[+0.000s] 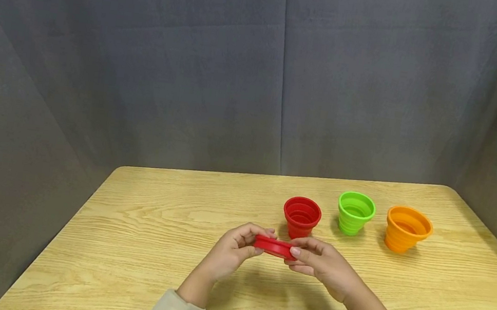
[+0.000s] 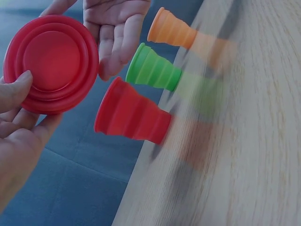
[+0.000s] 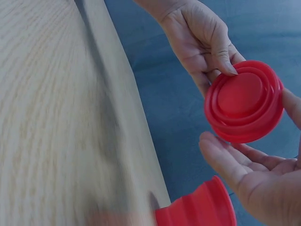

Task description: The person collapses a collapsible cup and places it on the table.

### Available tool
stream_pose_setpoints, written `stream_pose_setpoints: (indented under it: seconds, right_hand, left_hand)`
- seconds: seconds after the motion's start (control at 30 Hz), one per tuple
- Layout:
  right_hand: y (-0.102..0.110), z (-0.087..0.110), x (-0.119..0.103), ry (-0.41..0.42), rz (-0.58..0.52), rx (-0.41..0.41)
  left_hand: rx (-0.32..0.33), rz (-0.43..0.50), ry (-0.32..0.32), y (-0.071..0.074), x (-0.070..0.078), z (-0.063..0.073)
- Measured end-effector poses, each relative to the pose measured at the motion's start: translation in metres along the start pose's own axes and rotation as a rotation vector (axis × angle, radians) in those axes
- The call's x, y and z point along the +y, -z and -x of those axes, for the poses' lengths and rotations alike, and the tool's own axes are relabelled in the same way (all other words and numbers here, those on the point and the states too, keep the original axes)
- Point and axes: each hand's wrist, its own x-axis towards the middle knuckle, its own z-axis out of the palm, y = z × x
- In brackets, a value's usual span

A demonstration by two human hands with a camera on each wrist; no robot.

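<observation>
A red collapsible cup (image 1: 273, 247), folded into a flat disc, is held above the table between both hands. My left hand (image 1: 229, 253) pinches its left edge, the thumb lying on the ringed face (image 2: 51, 61) in the left wrist view. On the opposite edge, my right hand (image 1: 325, 268) holds the rim with thumb and forefinger; its other fingers extend in the right wrist view (image 3: 268, 183). Just behind the hands stands an expanded red cup (image 1: 302, 217), upright with its mouth up. The folded cup's far side is hidden in the head view.
An expanded green cup (image 1: 355, 213) and an orange cup (image 1: 407, 229) stand upright to the right of the red one. All are on a light wooden table (image 1: 152, 215). Grey curtains (image 1: 202, 77) hang behind it and at both sides.
</observation>
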Motion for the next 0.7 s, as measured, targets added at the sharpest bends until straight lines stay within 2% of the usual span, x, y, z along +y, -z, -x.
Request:
stream_pose_setpoints:
  seconds: [0.1,0.2,0.47,0.7]
  right_hand:
    - [-0.001,0.000,0.001,0.008,-0.029,-0.002]
    - [-0.002,-0.001,0.002,0.020,-0.062,0.022]
    - [-0.008,-0.002,0.005,0.027,-0.092,0.120]
    - [-0.012,0.000,0.004,0.029,-0.043,0.219]
  left_hand:
    - [-0.026,0.042,-0.033,0.000,-0.002,-0.001]
    - [-0.021,0.038,-0.031,0.000,-0.003,-0.001]
    - [0.042,-0.048,0.038,0.000,-0.001,0.002]
    - [0.092,-0.126,0.080,-0.001,0.001,0.002]
